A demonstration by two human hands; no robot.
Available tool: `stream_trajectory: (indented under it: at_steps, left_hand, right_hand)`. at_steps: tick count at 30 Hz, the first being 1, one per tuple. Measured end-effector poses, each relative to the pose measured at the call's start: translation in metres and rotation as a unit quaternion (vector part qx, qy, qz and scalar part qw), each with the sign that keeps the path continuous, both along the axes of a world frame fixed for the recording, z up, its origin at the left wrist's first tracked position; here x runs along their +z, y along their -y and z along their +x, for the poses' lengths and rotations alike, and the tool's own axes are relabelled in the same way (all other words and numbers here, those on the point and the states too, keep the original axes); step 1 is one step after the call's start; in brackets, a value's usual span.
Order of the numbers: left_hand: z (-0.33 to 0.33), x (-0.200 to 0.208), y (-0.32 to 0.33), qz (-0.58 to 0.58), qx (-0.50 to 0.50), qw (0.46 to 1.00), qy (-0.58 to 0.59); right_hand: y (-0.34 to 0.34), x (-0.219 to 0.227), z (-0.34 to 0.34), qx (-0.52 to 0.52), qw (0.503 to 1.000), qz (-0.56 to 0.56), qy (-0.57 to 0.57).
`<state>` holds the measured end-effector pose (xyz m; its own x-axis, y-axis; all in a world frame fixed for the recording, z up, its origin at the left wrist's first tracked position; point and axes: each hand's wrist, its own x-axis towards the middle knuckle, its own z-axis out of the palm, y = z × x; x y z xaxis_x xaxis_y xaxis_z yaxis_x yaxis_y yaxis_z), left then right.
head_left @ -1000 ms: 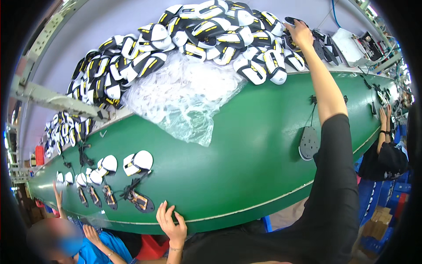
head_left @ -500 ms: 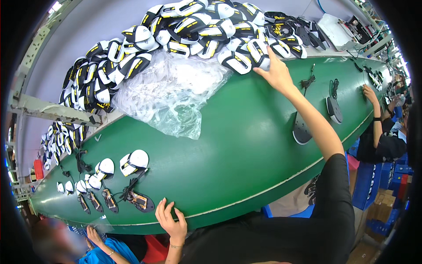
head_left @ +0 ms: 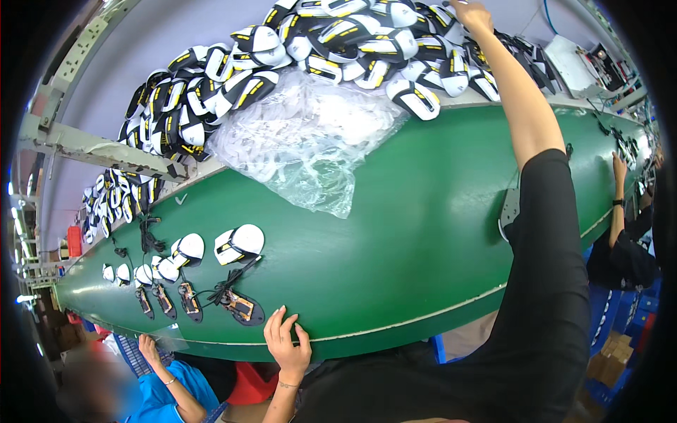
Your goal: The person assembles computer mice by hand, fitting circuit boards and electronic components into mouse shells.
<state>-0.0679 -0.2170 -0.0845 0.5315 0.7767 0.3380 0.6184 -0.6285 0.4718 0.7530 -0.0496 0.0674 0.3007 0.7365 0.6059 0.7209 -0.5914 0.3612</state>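
Observation:
My left hand [head_left: 288, 345] rests at the near edge of the green conveyor belt [head_left: 395, 233], fingers apart and nothing in them. Close by lies a mouse base [head_left: 241, 308] with its circuit board exposed and a black cable, below a white, black and yellow mouse cover [head_left: 240, 244]. Stretched far forward, my right hand [head_left: 471, 15] is over the back of a heap of mouse covers [head_left: 345, 32]. Its fingertips are near the picture's top edge, beside dark pieces, and whether they grip one cannot be made out.
A crumpled clear plastic bag [head_left: 310, 141] lies against the heap. More covers and bases line the belt at left. My right arm partly covers a grey mouse base [head_left: 509, 208]. Other people work at lower left [head_left: 176, 391] and far right [head_left: 624, 247]. A metal beam [head_left: 106, 151] crosses at left.
My right hand has left the covers at the heap's front edge and reached farther back over it. My left hand stays at the belt edge. The whole view has shifted slightly.

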Motion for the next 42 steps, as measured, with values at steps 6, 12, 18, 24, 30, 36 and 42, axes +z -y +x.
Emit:
stream_trajectory:
  at_steps: [6,12,18,24,30,36,42]
  left_hand:
    - [-0.005,0.015,0.002,-0.004,0.036,0.999,-0.035]
    - [-0.005,0.013,-0.002,0.016,0.016,0.999,-0.028]
    - [-0.011,0.013,-0.002,0.009,0.007,1.000,-0.013]
    - [-0.020,0.020,0.003,-0.001,0.000,0.999,0.036]
    - [-0.033,0.032,-0.021,0.053,0.250,0.966,0.039]
    - [-0.053,0.018,-0.047,-0.001,0.250,0.968,-0.018]
    - [-0.049,0.013,-0.059,0.015,0.259,0.966,0.014]
  right_hand:
    - [-0.051,-0.035,-0.089,-0.133,0.885,0.179,-0.409]
    - [0.065,-0.043,-0.295,0.102,0.880,0.034,-0.463]
    - [0.068,-0.102,-0.312,0.168,0.940,0.053,-0.293]
    - [0.066,-0.103,-0.334,0.154,0.919,0.137,-0.336]
    - [0.193,-0.067,-0.433,0.181,0.894,0.204,-0.355]
    - [0.306,-0.108,-0.552,0.034,0.778,0.332,-0.532]
    - [0.328,-0.135,-0.603,0.041,0.873,0.291,-0.390]
